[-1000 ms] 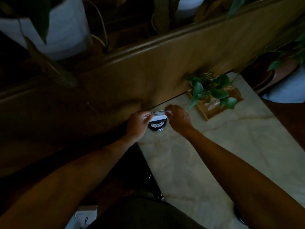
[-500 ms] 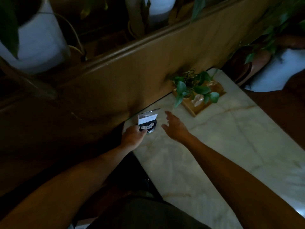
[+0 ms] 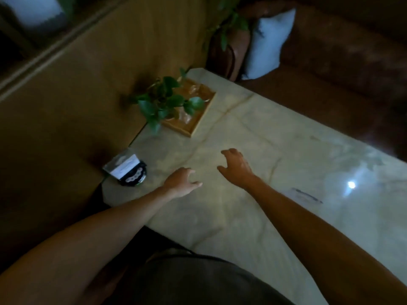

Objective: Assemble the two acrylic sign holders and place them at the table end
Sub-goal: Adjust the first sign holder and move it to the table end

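Left hand (image 3: 181, 181), right hand (image 3: 236, 167): bare, forearms unsleeved, no rings or watch seen; dark garment (image 3: 198, 280) worn below.

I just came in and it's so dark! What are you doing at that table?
A person is setting up sign holders. One clear acrylic sign holder with a white card stands at the corner of the pale marble table, by a round black object. The left hand and right hand hover open over the table, holding nothing.

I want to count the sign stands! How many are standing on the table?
1. The sign holder stands at the table's left corner by the wooden wall. A flat clear piece near the right forearm may belong to a second one; too blurred to tell.
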